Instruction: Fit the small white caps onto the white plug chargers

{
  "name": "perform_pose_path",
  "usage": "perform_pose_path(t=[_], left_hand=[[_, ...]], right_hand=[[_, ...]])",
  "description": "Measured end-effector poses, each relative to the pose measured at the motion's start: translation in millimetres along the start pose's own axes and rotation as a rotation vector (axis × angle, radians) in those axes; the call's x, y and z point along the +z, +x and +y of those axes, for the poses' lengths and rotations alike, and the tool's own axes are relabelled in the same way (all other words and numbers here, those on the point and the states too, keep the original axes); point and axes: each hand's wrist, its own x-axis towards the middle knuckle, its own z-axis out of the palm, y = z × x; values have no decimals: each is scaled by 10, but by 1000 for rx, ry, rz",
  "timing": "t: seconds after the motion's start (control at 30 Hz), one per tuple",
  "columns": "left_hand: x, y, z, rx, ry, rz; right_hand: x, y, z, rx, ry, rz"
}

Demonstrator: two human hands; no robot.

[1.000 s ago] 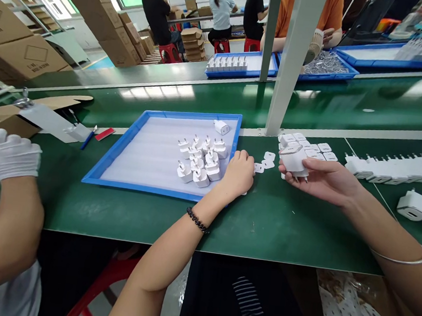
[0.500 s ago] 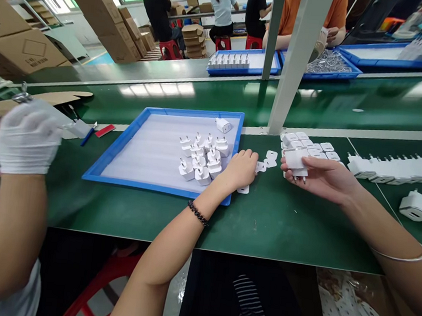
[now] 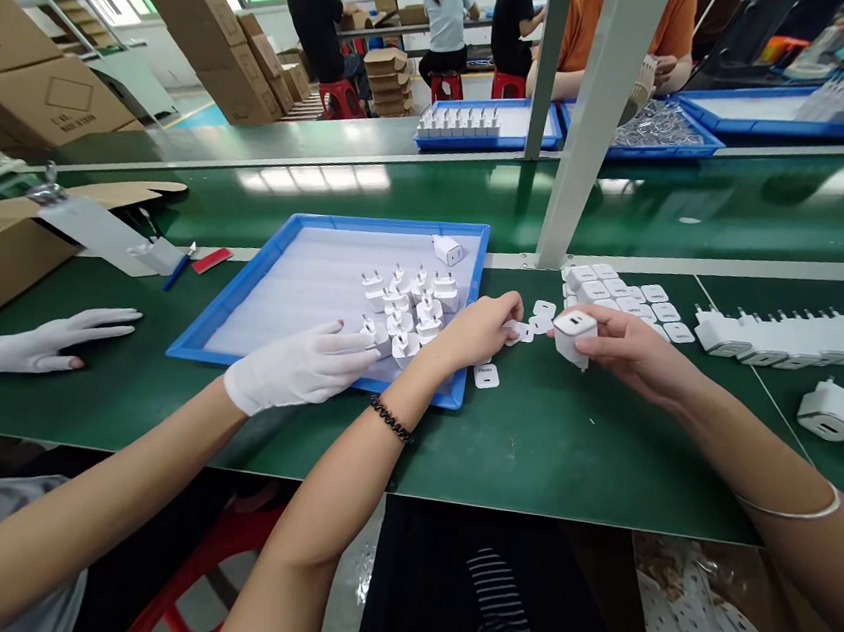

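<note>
My right hand (image 3: pixel 634 348) holds a white plug charger (image 3: pixel 574 338) between thumb and fingers, its face with the port slot turned up toward me. Just left of it, the bent fingers of my left hand (image 3: pixel 482 330) are closed on the edge of a small white cover plate (image 3: pixel 521 332) at table height. More loose cover plates lie beside it, one of them (image 3: pixel 486 375) below my left hand. Behind my right hand spreads a group of cover plates (image 3: pixel 624 297). A blue-rimmed tray (image 3: pixel 225 364) holds several upright chargers (image 3: pixel 400 309), partly hidden by my left arm.
A co-worker's white-gloved hand (image 3: pixel 303 366) reaches over the tray's front edge; the other gloved hand (image 3: pixel 53 343) rests at left. A row of chargers (image 3: pixel 804 336) lines the right side. A metal post (image 3: pixel 589 122) rises behind my hands. A blue pen (image 3: pixel 179 268) lies near the tray.
My right hand has turned the charger so its port face shows and its pins no longer do. The co-worker's gloved hand has come from the left to the tray.
</note>
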Motion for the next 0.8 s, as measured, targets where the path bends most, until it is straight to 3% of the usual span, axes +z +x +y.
perform_pose_path(t=[0.13, 0.3, 0.47, 0.6, 0.8], left_hand=[[24, -7, 44, 116, -557, 75], [50, -23, 164, 197, -719, 117], [107, -104, 287, 188, -927, 94], [297, -111, 358, 168, -1066, 66], [420, -97, 395, 151, -1303, -120]], right_hand=[[85, -43, -15, -124, -154, -35], [95, -53, -17, -135, -174, -44], [72, -58, -9, -255, -143, 126], [98, -80, -15, -344, -120, 188], [68, -98, -27, -290, -29, 138]])
